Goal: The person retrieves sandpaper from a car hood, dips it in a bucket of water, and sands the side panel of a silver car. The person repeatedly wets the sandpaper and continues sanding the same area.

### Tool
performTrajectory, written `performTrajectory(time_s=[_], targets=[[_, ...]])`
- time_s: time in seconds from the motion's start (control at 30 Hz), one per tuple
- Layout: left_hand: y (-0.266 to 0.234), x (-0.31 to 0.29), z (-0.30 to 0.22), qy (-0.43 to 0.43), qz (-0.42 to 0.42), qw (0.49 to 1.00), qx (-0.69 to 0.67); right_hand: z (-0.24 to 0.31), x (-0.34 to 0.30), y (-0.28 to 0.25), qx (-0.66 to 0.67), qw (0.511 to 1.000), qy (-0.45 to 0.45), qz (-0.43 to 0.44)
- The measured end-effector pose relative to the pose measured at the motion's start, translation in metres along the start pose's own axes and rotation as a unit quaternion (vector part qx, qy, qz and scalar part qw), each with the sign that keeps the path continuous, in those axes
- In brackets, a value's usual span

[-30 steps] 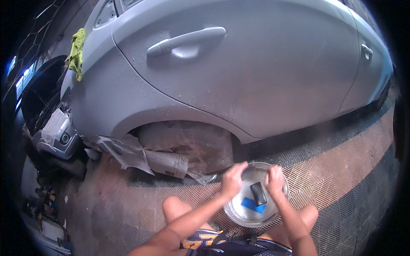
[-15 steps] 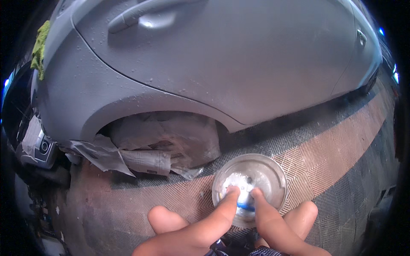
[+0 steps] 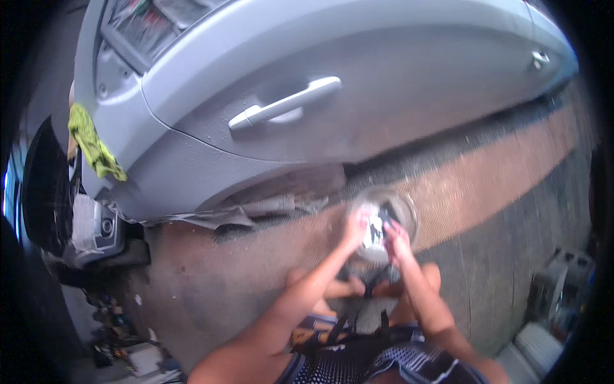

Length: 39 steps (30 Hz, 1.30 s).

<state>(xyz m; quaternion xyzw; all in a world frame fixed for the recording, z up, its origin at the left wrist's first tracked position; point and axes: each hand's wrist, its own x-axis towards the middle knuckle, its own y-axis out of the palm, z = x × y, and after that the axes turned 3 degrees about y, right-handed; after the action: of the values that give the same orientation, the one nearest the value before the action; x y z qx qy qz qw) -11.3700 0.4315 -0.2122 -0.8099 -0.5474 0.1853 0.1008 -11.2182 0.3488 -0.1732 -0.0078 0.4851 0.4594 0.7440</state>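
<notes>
Both my hands are over a round, shiny metal basin (image 3: 413, 221) on the floor by the car's rear wheel arch. My left hand (image 3: 355, 229) is at the basin's left side, its fingers closed at the edge of a bright white patch (image 3: 372, 238) with dark marks. Whether that patch is a held piece or glare, I cannot tell. On the right, my right hand (image 3: 398, 243) closes around a small dark piece (image 3: 387, 212), blurred by motion. The grey car's door (image 3: 409, 96) and rear panel rise just beyond the basin.
A yellow-green cloth (image 3: 96, 144) hangs on the car's rear corner. Torn paper masking (image 3: 217, 219) lines the wheel arch. Uncovered lamp parts (image 3: 105, 227) show at left. Clutter (image 3: 141, 358) lies lower left, and grey blocks or crates (image 3: 563, 275) stand at right.
My view has tilted up and back, showing more of the car and my lap. My hands, earlier down inside the basin, are raised above it, and a dark piece shows at the right hand.
</notes>
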Motion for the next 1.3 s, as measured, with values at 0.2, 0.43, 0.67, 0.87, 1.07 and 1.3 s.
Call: performTrajectory(time_s=[0.2, 0.43, 0.67, 0.87, 1.07, 1.3], targets=[[-0.102, -0.056, -0.258, -0.113, 0.032, 0.948, -0.295, 0.131, -0.163, 0.08, 0.037, 0.995, -0.059, 0.07], [-0.131, -0.067, -0.367, -0.057, 0.096, 0.954, -0.277, 0.192, -0.225, 0.111, 0.048, 0.981, -0.18, 0.055], [-0.126, -0.066, -0.371, 0.107, 0.092, 0.987, -0.083, 0.146, -0.239, 0.175, -0.217, 0.894, -0.387, -0.065], [-0.194, -0.042, -0.355, 0.097, 0.213, 0.966, -0.112, 0.136, -0.221, 0.253, 0.103, 0.94, -0.322, -0.049], [-0.35, -0.001, -0.355, 0.275, 0.198, 0.935, 0.102, 0.101, -0.162, 0.383, 0.266, 0.877, -0.37, -0.152], [-0.525, 0.069, -0.407, 0.448, 0.145, 0.846, 0.252, 0.127, -0.089, 0.526, 0.059, 0.749, -0.575, -0.324]])
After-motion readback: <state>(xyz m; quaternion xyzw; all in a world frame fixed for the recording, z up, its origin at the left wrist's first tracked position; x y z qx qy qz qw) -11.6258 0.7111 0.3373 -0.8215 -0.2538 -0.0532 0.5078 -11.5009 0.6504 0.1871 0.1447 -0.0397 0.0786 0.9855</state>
